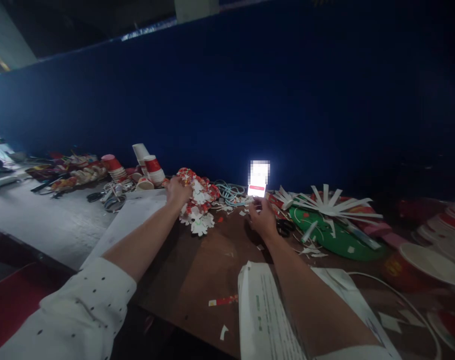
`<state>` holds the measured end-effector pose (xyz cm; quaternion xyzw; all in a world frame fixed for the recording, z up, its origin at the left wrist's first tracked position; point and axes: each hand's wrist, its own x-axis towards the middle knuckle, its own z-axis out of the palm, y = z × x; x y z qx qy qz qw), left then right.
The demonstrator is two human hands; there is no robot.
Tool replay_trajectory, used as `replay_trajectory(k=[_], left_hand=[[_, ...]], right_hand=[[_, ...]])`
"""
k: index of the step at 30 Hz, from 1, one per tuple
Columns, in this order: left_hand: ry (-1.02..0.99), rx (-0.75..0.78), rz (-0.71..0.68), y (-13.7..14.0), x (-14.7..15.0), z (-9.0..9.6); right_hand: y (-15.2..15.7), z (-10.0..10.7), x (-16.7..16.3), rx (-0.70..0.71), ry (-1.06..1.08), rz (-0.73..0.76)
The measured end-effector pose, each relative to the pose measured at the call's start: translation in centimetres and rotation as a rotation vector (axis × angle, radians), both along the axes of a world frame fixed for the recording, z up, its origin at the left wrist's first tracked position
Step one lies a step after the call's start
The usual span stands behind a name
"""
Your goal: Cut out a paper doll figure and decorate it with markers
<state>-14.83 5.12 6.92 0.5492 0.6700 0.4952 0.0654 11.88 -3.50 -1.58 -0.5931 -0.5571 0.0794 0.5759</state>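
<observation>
My left hand (178, 193) is closed at the left side of a bunch of red and white cut-paper flowers (199, 197), its fingers partly hidden behind them. My right hand (263, 218) is at the lower edge of a phone (257, 190), fingers closed there. The phone stands upright with a bright, glaring screen, partly pixelated. Black scissors (285, 228) lie just right of this hand. Between the two hands is a tangle of pale blue cord (231, 193) with white paper scraps around it.
Stacked paper cups (152, 170) stand at the back left. Right of the scissors, a fanned white paper cutting (330, 207) rests over a green sheet (325, 235). A printed white package (261, 310) lies under my right forearm. A dark blue wall (227, 100) borders the brown table (200, 260).
</observation>
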Motion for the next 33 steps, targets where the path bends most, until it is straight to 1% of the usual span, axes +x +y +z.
replay_trajectory(k=[1,2,3,4,6,8,10,13,15,18,20,22,28,33], left_hand=[[0.027,0.040,0.029,-0.8,0.5,0.4],[0.054,0.092,0.012,-1.5,1.2,0.8],[0.074,0.145,-0.034,-2.2,2.1,1.0],[0.094,0.189,-0.111,-2.9,3.1,1.0],[0.077,0.212,-0.251,-3.9,5.7,0.2],[0.045,0.168,-0.380,-4.5,8.5,-1.3],[0.010,0.095,-0.483,-4.8,11.3,-3.2],[-0.066,0.014,-0.563,-4.7,15.0,-5.5],[-0.162,-0.034,-0.563,-4.3,17.1,-6.5],[-0.338,-0.088,-0.530,-3.3,19.4,-7.4],[-0.425,-0.104,-0.515,-2.6,20.1,-7.8],[-0.468,-0.106,-0.511,-2.0,20.2,-8.1],[-0.424,-0.046,-0.578,-1.3,19.3,-8.6],[-0.415,-0.035,-0.600,-1.4,19.6,-8.8]], right_hand=[[0.0,0.0,0.0,-0.002,-0.003,0.003],[0.0,-0.1,0.0,-0.006,-0.007,0.004],[0.0,-0.1,0.0,-0.011,-0.011,0.001],[0.0,-0.1,0.0,-0.017,-0.014,-0.005],[-0.1,-0.1,0.1,-0.027,-0.022,-0.017],[-0.2,-0.1,0.2,-0.029,-0.021,-0.021],[-0.3,-0.2,0.4,-0.027,-0.016,-0.021],[-0.2,-0.3,0.5,-0.022,-0.002,-0.039],[-0.1,-0.3,0.4,-0.011,0.008,-0.032],[0.0,-0.3,0.1,0.024,0.012,0.000],[0.0,-0.3,-0.1,0.034,-0.003,0.009],[-0.1,-0.3,-0.3,0.021,-0.024,0.013],[-0.2,-0.3,-0.7,-0.010,-0.081,0.022],[-0.3,-0.4,-0.4,-0.028,-0.083,-0.002]])
